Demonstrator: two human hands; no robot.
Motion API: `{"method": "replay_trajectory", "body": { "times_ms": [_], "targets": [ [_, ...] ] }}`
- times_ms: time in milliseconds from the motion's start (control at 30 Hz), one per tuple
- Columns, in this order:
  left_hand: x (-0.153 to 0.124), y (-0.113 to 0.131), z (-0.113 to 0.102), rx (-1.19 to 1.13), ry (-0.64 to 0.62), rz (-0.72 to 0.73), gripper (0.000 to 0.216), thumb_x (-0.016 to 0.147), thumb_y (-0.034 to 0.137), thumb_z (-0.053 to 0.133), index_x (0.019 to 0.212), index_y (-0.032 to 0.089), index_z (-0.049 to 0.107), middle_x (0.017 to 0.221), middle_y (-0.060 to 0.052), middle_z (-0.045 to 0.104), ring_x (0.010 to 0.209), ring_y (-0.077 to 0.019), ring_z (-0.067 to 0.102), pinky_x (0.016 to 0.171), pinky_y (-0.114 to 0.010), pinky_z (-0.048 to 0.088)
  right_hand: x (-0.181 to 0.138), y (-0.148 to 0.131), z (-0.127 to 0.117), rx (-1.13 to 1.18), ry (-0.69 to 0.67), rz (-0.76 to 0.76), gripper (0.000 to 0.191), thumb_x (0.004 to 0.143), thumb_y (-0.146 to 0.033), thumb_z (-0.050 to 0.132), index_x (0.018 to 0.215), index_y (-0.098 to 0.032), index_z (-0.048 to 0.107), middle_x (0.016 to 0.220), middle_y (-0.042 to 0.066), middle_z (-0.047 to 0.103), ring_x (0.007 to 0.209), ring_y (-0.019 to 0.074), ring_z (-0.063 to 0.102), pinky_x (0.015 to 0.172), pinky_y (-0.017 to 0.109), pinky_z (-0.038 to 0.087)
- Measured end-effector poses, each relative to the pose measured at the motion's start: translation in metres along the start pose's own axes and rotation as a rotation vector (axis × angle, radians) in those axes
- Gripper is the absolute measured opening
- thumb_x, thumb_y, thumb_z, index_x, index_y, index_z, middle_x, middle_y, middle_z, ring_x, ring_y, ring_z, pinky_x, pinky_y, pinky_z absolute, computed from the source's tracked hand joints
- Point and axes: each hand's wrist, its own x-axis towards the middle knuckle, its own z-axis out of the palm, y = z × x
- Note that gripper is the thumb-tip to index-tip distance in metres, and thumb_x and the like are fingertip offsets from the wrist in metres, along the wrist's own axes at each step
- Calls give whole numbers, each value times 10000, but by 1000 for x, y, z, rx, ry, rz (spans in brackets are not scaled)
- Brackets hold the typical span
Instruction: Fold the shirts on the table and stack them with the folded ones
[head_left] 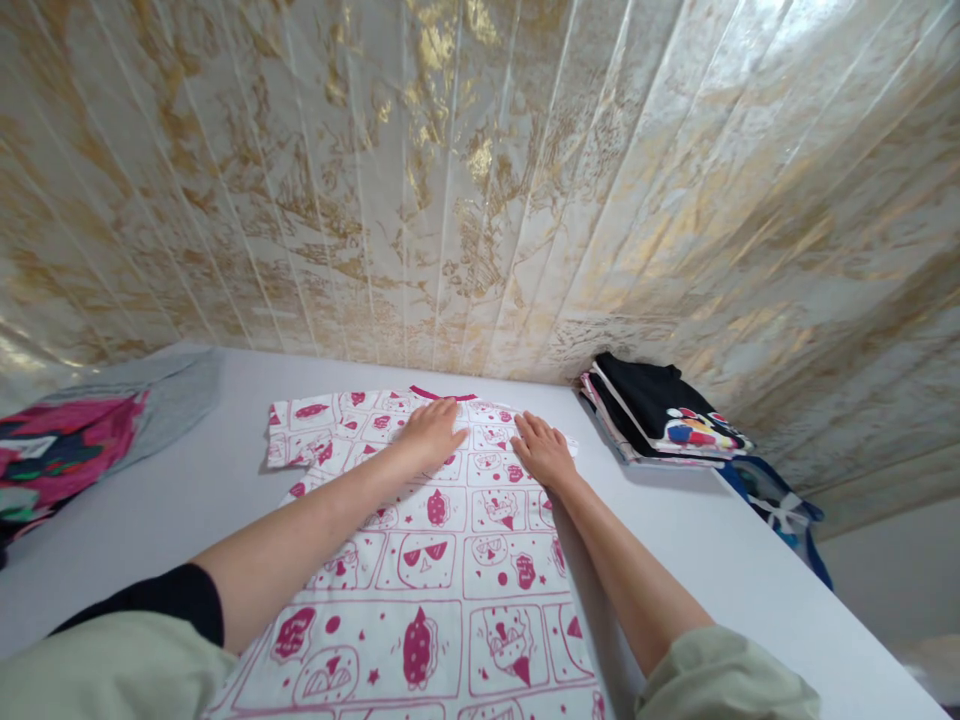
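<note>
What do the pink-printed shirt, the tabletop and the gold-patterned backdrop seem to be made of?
Shirt: matte knit, probably cotton; it lies soft and limp, without shine.
Tabletop: smooth and white, possibly laminate or painted board; no grain shows.
Backdrop: thin, shiny sheet, perhaps plastic film or foil-printed cloth; it has bright glints and long creases.

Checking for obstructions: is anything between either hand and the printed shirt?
Nothing visible: the left hand and right hand both lie directly on the pink-and-white shirt. The folded clothes stack sits apart, to the right.
</note>
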Motion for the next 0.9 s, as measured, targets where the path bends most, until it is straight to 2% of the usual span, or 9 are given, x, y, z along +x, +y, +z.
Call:
{"method": "replay_trajectory", "body": {
  "times_ms": [67, 133, 267, 367, 433, 533, 633, 767, 900],
  "targets": [
    [-2, 24, 12, -51, -11, 77, 632, 950, 505, 298, 1469, 150, 358, 1560, -105, 327, 1444, -241, 268, 1176, -414, 196, 0, 0, 0, -1, -2, 5, 563, 992, -471, 241, 1518, -271, 265, 1598, 11, 223, 1452, 182, 194, 1159, 430, 161],
    [-7, 37, 25, -72, -25, 113, 630, 946, 542, 298, 1473, 200, 356, 1572, -82, 306, 1454, -242, 246, 1185, -443, 159, 0, -1, -1, -2, -4, 4, 561, 995, -476, 234, 1516, -271, 269, 1597, 14, 228, 1451, 182, 198, 1157, 429, 165],
    [-16, 35, 42, -74, -1, 179, 605, 950, 565, 280, 1481, 280, 339, 1596, -32, 248, 1475, -229, 181, 1195, -475, 88, 1, 2, -1, 8, 19, -16, 552, 1002, -472, 215, 1513, -270, 270, 1590, 23, 248, 1444, 173, 213, 1152, 412, 175],
    [-16, 30, 41, -66, -7, 194, 599, 954, 547, 286, 1484, 273, 337, 1596, -37, 248, 1475, -229, 179, 1195, -469, 97, 5, 6, -1, 9, 25, -39, 543, 1006, -464, 228, 1512, -272, 274, 1587, 26, 258, 1439, 168, 225, 1151, 396, 178],
    [-16, 36, 36, -68, -31, 166, 604, 948, 541, 304, 1482, 261, 342, 1596, -47, 246, 1474, -245, 181, 1192, -484, 103, 7, 9, 0, 17, 25, -56, 538, 1005, -467, 246, 1507, -277, 287, 1584, 24, 266, 1433, 172, 239, 1151, 397, 182],
    [-20, 59, 29, -96, -63, 121, 639, 940, 559, 307, 1483, 224, 343, 1585, -77, 269, 1468, -267, 203, 1188, -504, 115, 10, 11, 2, 56, 63, -87, 530, 1002, -452, 279, 1492, -255, 321, 1568, 34, 302, 1421, 178, 266, 1151, 393, 196],
    [-30, 86, 31, -133, -67, 212, 671, 941, 578, 279, 1492, 198, 330, 1579, -75, 283, 1470, -246, 201, 1203, -459, 108, 12, 13, 3, 130, 169, -99, 517, 1001, -389, 289, 1468, -180, 357, 1517, 81, 383, 1389, 159, 316, 1137, 331, 238],
    [-43, 99, 43, -141, -72, 257, 701, 941, 601, 243, 1500, 184, 319, 1585, -81, 257, 1479, -236, 168, 1210, -457, 95, 2, 26, 1, 240, 352, -21, 466, 977, -320, 307, 1374, -124, 451, 1386, 127, 497, 1295, 166, 421, 1086, 289, 312],
    [-44, 95, 46, -143, -59, 260, 729, 934, 640, 202, 1505, 201, 315, 1591, -69, 240, 1481, -233, 161, 1208, -457, 102, -33, 43, -12, 271, 352, 132, 356, 922, -319, 390, 1200, -178, 561, 1152, 97, 597, 1073, 207, 558, 934, 320, 428]
  ]
}}
